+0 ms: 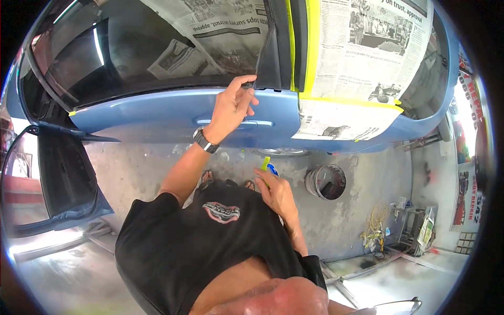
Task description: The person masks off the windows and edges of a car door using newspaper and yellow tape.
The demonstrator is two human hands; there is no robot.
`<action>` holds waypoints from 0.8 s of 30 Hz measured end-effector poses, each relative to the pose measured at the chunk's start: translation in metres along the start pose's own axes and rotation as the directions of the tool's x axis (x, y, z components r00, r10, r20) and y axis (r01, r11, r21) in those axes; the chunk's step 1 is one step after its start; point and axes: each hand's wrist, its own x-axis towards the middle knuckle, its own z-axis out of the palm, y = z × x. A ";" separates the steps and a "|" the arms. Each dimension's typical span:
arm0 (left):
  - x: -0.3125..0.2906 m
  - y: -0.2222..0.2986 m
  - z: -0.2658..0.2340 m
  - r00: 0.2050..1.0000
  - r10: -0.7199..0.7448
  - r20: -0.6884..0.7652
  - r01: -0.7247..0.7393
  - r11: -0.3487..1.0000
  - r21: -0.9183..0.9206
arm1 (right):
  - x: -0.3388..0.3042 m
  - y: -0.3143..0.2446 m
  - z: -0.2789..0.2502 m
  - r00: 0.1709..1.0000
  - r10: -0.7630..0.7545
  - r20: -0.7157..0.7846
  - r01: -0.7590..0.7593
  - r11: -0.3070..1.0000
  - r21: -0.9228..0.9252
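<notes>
My left hand (234, 109), with a dark watch (205, 140) on its wrist, reaches up to the lower corner of a car's dark side window (157, 58). Its thumb and forefinger are closed around the end of the black window trim (248, 84), above the blue door panel (184, 113). Lower and to the right, my right hand (278, 195) is closed on a roll of yellow masking tape (266, 161), largely hidden by the fingers; a bit of blue shows beside the yellow. The door handle (258, 124) lies just below my left hand.
Newspaper sheets (336, 58) edged with yellow tape cover the rear door's window and upper panel. A dirty bucket (325, 182) stands on the concrete floor at right. Beyond it are coiled cords (375, 226) and a metal stand. A side mirror (31, 178) sticks out at left.
</notes>
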 end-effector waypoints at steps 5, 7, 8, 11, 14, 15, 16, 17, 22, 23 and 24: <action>-0.002 -0.008 -0.005 0.999 0.004 0.044 -0.003 1.000 -0.019 | 0.011 -0.003 0.016 1.000 -0.018 -0.020 0.018 1.000 -0.015; -0.003 -0.011 -0.007 0.997 0.017 0.070 -0.016 1.000 -0.018 | 0.017 -0.012 0.025 1.000 0.027 -0.013 -0.026 1.000 0.015; -0.004 -0.013 -0.007 0.997 0.027 0.078 -0.027 1.000 -0.002 | 0.020 -0.015 0.030 0.999 0.050 -0.009 -0.049 0.998 0.031; -0.004 -0.024 -0.011 0.993 0.043 0.106 -0.048 0.998 0.040 | 0.029 -0.023 0.038 0.998 0.058 0.005 -0.058 0.998 0.013; 0.000 -0.033 -0.016 0.986 0.105 0.133 -0.111 0.993 0.042 | 0.039 -0.031 0.046 0.998 0.057 -0.023 -0.057 0.998 0.003; -0.001 -0.034 -0.017 0.984 0.100 0.146 -0.105 0.994 0.024 | 0.040 -0.034 0.047 0.997 0.079 -0.017 -0.079 0.997 0.014; -0.001 -0.035 -0.018 0.981 0.111 0.159 -0.117 0.993 0.031 | 0.042 -0.036 0.048 0.995 0.095 -0.016 -0.094 0.995 0.028; -0.001 -0.036 -0.019 0.978 0.121 0.172 -0.129 0.991 0.038 | 0.043 -0.038 0.049 0.994 0.110 -0.014 -0.109 0.993 0.041; -0.003 -0.056 -0.014 0.936 0.298 0.186 -0.317 0.945 0.078 | 0.044 -0.036 0.058 0.995 0.087 -0.042 -0.087 0.996 0.003; -0.006 -0.046 -0.016 0.957 0.225 0.182 -0.234 0.972 0.029 | 0.045 -0.034 0.058 0.995 0.082 -0.050 -0.082 0.997 0.002; -0.007 -0.039 -0.016 0.972 0.149 0.182 -0.148 0.989 -0.020 | 0.045 -0.033 0.058 0.995 0.088 -0.052 -0.088 0.996 -0.007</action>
